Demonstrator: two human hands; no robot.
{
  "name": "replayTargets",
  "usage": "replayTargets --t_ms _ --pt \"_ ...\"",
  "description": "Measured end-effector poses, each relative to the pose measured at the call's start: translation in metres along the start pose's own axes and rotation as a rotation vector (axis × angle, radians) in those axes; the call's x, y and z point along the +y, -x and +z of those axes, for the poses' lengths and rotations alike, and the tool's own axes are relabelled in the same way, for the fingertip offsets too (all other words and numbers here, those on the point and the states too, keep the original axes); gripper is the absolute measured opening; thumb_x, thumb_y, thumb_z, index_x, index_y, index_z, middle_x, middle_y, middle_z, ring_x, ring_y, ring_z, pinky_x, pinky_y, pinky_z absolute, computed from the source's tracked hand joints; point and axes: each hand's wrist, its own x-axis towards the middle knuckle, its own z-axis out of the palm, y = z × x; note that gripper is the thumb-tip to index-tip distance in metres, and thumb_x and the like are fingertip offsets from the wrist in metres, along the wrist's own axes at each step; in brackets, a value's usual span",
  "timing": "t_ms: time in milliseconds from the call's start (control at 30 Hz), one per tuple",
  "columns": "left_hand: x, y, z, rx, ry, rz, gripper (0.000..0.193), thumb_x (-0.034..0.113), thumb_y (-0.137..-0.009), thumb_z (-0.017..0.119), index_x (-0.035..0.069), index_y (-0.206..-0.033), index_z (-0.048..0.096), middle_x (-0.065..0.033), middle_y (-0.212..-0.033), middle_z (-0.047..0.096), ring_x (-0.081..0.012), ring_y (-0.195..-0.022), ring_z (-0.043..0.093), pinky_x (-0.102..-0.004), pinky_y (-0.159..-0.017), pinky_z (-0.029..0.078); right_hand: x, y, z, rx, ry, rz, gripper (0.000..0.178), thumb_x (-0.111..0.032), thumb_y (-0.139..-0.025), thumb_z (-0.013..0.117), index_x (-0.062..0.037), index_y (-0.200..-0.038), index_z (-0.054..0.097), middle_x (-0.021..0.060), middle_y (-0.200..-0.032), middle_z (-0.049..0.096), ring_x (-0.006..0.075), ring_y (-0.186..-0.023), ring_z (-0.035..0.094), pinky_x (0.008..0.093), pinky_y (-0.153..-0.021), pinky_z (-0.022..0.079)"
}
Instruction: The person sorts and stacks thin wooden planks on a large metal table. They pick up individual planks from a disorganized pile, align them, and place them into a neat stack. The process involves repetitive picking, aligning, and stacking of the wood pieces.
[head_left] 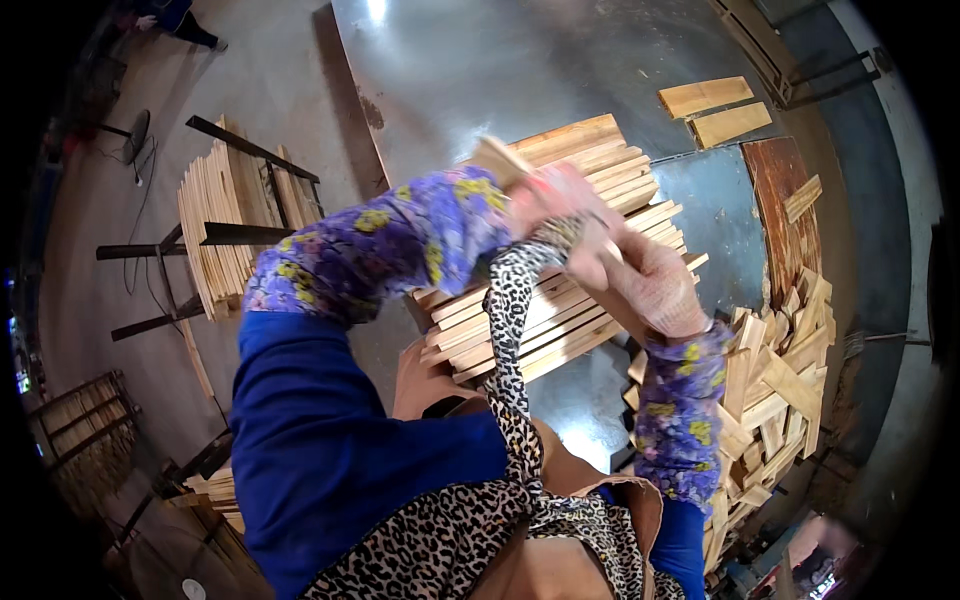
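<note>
Left hand: center of frame, smeared by motion; can't tell its grip.
Right hand: just right of center, fingers bent, near the left; can't tell what they close on.
Leopard-print strip: runs up from the chest, bottom center, to the hands; top end blurred among the fingers.
Wood end: blurred, just above the left sleeve.
Slat stack: center, under the hands, on the dark metal table.
Two short boards: upper right, side by side.
Offcut heap: right, pieces crossed every way.
Rack: left, black bars, pale slats in it.
Other person: upper left edge.
</note>
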Motion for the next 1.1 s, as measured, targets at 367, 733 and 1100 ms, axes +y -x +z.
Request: replayTargets --t_ms 367,733,1100 --pt "-0.219 0.084 0.079 0.558 0.199 -0.938 0.068 0.065 -0.104 0.062 0.007 -0.139 0.067 -0.0203 -0.122 0.078 -0.0369 -0.118 0.074 -0.0486 -0.103 0.056 0.152 -0.001 0.070 0.640 -0.064 0.036 0.045 -0.013 -0.104 0.076 0.0039 -0.145 0.066 0.0182 -0.133 0.076 0.0251 -0.127 0.070 0.0377 -0.114 0.052" --pt "-0.294 0.108 0.141 0.474 0.747 -0.692 0.112 0.067 -0.094 0.074 -0.012 -0.164 0.037 -0.0356 -0.158 0.055 -0.0447 -0.151 0.051 -0.0452 -0.126 0.040 0.161 0.044 0.138 0.514 -0.472 0.296 0.079 -0.028 -0.109 0.069 -0.0022 -0.173 0.030 0.0177 -0.144 0.064 0.0240 -0.125 0.064 0.0337 -0.108 0.052" --pt "-0.257 0.079 0.137 0.524 0.915 -0.745 0.084 0.064 -0.104 0.058 -0.010 -0.142 0.065 -0.0295 -0.137 0.072 -0.0384 -0.131 0.068 -0.0440 -0.116 0.047 0.200 0.008 0.173 0.580 -0.314 0.304 0.098 -0.055 -0.102 0.076 0.0040 -0.166 0.033 0.0189 -0.142 0.067 0.0234 -0.125 0.065 0.0367 -0.109 0.051"
